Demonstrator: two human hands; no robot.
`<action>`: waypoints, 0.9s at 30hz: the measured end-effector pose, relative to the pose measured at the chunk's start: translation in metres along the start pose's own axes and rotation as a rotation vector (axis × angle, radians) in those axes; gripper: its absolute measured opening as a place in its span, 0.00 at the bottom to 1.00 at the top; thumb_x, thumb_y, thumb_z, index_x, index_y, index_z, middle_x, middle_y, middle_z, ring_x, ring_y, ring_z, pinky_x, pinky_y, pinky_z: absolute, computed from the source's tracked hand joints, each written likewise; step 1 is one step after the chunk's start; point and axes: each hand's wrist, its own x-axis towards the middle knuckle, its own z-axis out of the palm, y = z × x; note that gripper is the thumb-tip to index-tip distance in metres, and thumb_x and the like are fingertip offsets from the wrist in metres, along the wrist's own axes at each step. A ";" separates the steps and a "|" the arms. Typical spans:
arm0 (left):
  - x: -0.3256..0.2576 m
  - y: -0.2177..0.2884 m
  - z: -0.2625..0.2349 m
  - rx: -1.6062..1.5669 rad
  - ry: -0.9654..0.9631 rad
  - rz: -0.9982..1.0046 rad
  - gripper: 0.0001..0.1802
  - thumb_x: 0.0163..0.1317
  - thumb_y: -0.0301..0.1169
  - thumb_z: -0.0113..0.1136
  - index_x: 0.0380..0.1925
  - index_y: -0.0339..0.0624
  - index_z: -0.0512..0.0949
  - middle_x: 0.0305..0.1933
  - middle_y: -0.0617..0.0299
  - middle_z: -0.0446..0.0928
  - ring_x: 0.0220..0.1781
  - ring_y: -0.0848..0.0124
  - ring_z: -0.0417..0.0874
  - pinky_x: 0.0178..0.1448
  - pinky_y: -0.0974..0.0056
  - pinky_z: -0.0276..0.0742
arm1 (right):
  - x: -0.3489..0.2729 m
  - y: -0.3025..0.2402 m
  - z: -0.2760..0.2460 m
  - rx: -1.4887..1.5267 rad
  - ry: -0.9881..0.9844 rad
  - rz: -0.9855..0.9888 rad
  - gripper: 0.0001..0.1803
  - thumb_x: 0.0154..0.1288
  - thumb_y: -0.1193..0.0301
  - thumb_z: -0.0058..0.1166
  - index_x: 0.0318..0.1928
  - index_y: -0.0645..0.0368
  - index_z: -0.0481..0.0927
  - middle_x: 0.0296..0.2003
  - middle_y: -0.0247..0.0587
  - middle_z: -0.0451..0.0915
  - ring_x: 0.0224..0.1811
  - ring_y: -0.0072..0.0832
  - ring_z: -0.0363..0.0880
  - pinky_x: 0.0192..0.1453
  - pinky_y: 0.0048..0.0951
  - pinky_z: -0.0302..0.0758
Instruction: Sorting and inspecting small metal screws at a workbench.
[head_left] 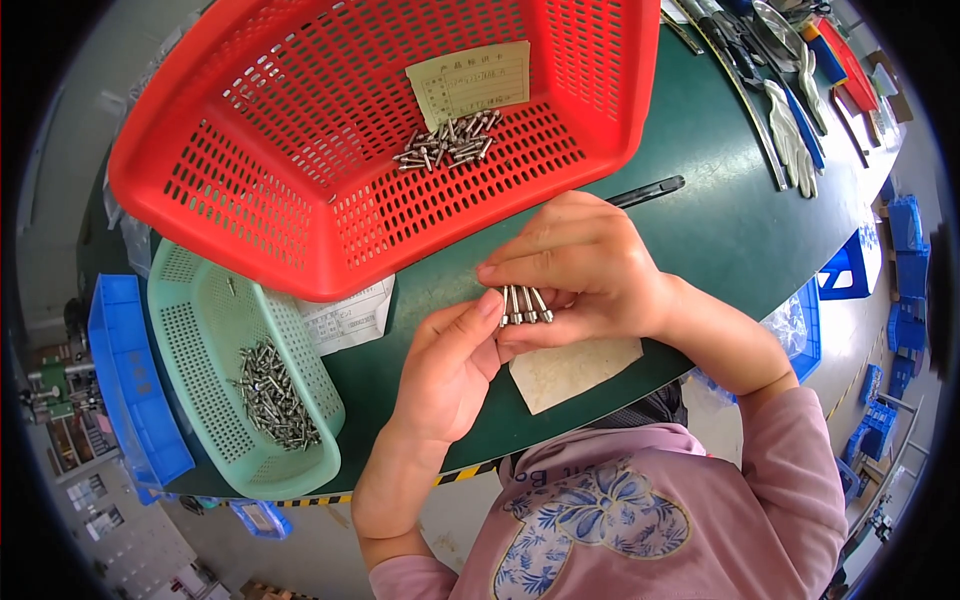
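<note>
My right hand (600, 262) holds a short row of small silver metal bolts (525, 303) side by side between its thumb and fingers, their heads toward me. My left hand (447, 368) meets it at the row's left end, thumb tip against the outermost bolt; its other fingertips are partly hidden behind. Beyond the hands, a large red perforated basket (330, 262) contains a small pile of similar bolts (452, 142) and a yellowish paper card (470, 82). To the left, a pale green perforated basket (205, 385) carries a bigger heap of these parts (272, 398).
Under my hands lies a beige sheet (575, 372) on the green tabletop (400, 400). A black slim tool (648, 191) rests past my right hand. Blue bins (135, 380) stand at far left. Gloves (790, 140) and hand tools crowd the far right.
</note>
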 end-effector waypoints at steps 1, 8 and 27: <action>0.000 0.001 0.005 -0.038 0.019 -0.002 0.20 0.71 0.35 0.40 0.47 0.27 0.73 0.50 0.50 0.76 0.53 0.64 0.77 0.58 0.59 0.71 | 0.000 0.000 0.000 -0.021 0.006 -0.004 0.23 0.39 0.62 0.73 0.38 0.58 0.84 0.35 0.35 0.84 0.29 0.27 0.79 0.32 0.29 0.70; -0.001 -0.001 0.003 -0.044 0.005 0.016 0.23 0.72 0.38 0.37 0.51 0.28 0.70 0.54 0.49 0.74 0.57 0.61 0.75 0.61 0.57 0.70 | -0.001 -0.002 0.000 -0.030 0.017 0.019 0.23 0.39 0.63 0.73 0.37 0.58 0.84 0.33 0.34 0.83 0.25 0.26 0.76 0.31 0.27 0.69; -0.005 -0.003 0.001 -0.025 0.040 0.011 0.23 0.73 0.40 0.36 0.53 0.30 0.69 0.56 0.51 0.72 0.59 0.62 0.73 0.62 0.56 0.68 | -0.002 -0.003 0.007 0.021 0.079 0.116 0.15 0.33 0.67 0.67 0.28 0.57 0.84 0.23 0.29 0.82 0.21 0.28 0.75 0.31 0.29 0.71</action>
